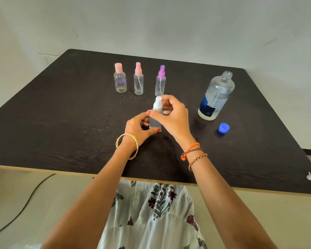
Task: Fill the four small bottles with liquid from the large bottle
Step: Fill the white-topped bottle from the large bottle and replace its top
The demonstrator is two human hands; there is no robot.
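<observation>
A small clear bottle with a white spray top [156, 115] stands on the dark table [61, 123] at the centre. My left hand [139, 127] grips its body low down. My right hand [171, 115] pinches its white top from the right. Behind it stand three small clear bottles in a row: one with a pink flip cap [120, 79], one with a pink spray top [138, 79] and one with a purple spray top [160, 81]. The large clear bottle [216, 97] stands uncapped at the right, with its blue cap [223, 127] lying in front of it.
A small white object [309, 176] lies near the table's front right corner. A black cable [22, 209] runs across the floor at lower left. The wall stands close behind the table's far edge.
</observation>
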